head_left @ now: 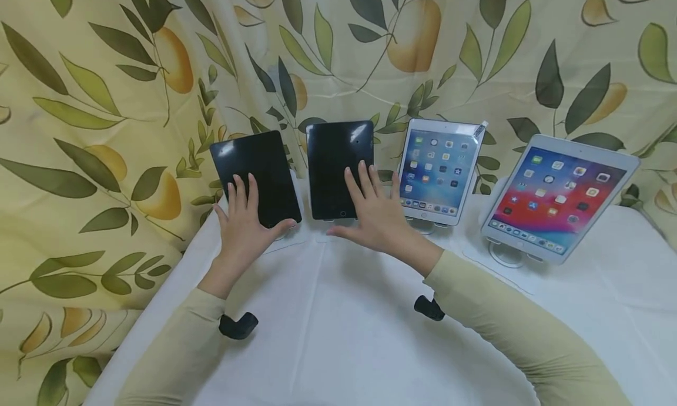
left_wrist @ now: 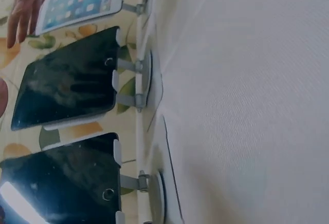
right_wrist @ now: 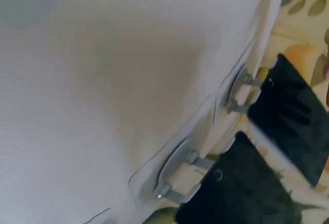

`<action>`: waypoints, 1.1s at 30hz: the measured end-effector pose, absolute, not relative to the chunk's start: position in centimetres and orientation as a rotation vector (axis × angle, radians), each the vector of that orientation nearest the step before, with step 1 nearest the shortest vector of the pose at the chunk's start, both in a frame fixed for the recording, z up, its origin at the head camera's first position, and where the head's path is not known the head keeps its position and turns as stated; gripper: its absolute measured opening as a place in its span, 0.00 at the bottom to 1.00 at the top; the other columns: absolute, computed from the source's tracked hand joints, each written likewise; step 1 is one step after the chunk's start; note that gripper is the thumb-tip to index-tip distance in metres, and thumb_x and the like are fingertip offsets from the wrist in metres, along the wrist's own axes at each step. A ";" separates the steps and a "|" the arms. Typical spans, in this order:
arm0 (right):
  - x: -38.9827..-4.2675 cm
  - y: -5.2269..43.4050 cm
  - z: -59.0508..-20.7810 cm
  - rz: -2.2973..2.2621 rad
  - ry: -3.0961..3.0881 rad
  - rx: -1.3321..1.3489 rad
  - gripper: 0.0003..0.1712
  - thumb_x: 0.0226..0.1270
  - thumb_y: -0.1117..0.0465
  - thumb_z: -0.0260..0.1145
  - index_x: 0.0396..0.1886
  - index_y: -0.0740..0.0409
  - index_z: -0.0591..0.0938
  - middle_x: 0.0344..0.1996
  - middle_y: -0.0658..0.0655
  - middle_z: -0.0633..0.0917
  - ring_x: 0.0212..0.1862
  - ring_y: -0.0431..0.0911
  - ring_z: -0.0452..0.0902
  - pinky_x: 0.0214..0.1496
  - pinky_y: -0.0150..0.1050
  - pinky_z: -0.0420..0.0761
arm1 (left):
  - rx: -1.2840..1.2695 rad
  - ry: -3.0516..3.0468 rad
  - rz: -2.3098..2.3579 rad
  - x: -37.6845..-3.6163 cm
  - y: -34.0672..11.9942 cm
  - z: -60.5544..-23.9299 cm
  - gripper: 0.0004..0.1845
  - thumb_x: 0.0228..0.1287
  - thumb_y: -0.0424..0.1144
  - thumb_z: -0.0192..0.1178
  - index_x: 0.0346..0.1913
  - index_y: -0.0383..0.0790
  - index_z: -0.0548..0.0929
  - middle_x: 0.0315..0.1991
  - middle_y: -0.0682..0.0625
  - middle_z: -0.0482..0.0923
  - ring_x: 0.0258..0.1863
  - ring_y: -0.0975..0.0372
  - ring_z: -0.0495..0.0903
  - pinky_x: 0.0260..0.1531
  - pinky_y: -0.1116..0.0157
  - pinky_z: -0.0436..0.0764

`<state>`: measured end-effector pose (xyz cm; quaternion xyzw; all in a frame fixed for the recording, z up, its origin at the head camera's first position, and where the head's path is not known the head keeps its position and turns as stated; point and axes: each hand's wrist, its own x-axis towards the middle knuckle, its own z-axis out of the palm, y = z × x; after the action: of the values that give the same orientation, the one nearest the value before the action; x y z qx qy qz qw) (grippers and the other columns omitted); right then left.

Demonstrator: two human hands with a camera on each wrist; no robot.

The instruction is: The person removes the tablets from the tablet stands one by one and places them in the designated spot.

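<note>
- Far left dark tablet is propped on its stand near the table's back-left corner, long axis upright, leaned back toward the leaf-print curtain; screen off
- Left hand is laid flat against the lower part of that screen, fingers straight and spread, thumb out toward the bottom right corner; nothing is gripped
- Second dark tablet is stood just beside the first, a narrow gap between them, also upright and leaned back; screen off, home button seen at the bottom
- Right hand is released too, fingers straight, tips resting on the lower right of the second tablet's screen; it is the nearer hand to this one
- Both dark tablets lie straight ahead of the hands, touching them
- Lit white tablet is stood close on the right of the right hand, so little side room is left there
- Larger lit tablet is set well apart at far right, tilted
- Open white cloth is left in front of the stands; the left table edge is near the first tablet
</note>
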<state>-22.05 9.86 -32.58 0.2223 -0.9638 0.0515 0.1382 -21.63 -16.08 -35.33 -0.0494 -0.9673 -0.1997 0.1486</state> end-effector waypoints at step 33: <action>-24.8 1.9 -34.7 0.530 -2.456 0.758 0.49 0.55 0.36 0.67 0.68 0.62 0.66 0.66 0.61 0.70 0.59 0.52 0.74 0.44 0.41 0.82 | 0.101 -2.092 -1.234 -23.2 -20.3 -38.9 0.35 0.52 0.41 0.72 0.62 0.32 0.72 0.51 0.37 0.72 0.43 0.51 0.79 0.33 0.78 0.76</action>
<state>-24.77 1.94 -34.70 0.2792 -0.9047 0.1952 0.2558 -23.24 -20.32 -38.90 0.0390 -0.8067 -0.4761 0.3480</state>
